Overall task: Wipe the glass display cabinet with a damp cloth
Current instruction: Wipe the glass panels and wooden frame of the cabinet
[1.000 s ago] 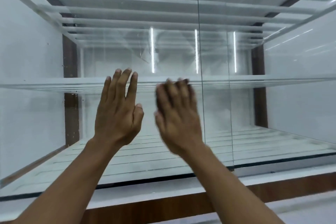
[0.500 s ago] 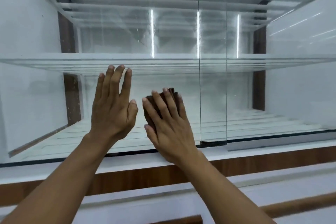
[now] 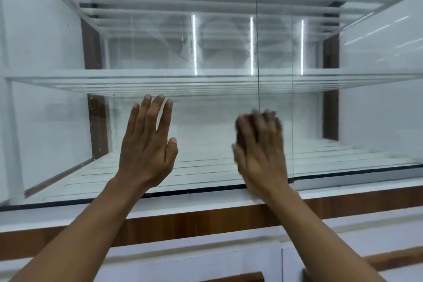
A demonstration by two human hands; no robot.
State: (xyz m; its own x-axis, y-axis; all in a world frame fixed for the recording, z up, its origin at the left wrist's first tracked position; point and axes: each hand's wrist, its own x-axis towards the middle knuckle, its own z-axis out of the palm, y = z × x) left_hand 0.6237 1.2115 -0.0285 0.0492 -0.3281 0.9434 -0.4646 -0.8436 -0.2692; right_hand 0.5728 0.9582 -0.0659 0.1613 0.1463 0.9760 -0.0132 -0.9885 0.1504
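Hands first: two of them, both raised against the front pane of one glass display cabinet (image 3: 206, 57). The left hand (image 3: 146, 144) was flat on the glass, fingers spread and pointing up, holding nothing. The right hand (image 3: 261, 151) was blurry, but it was pressed over one dark cloth (image 3: 258, 119), which peeked out past the fingertips, so that hand was clamped on it against the pane. The cloth sat right of the left hand, well apart from it, just under the right palm and fingers.

Counting the rest: one glass shelf (image 3: 68, 82) ran across the cabinet just above both sets of fingertips. Three bright vertical light strips (image 3: 194, 46) showed at the back. One vertical glass edge (image 3: 256, 30) came down right where the right hand's fingertips were. Below the pane ran a white ledge (image 3: 194, 201), then a wood trim band (image 3: 206, 217). Both forearms were bare.
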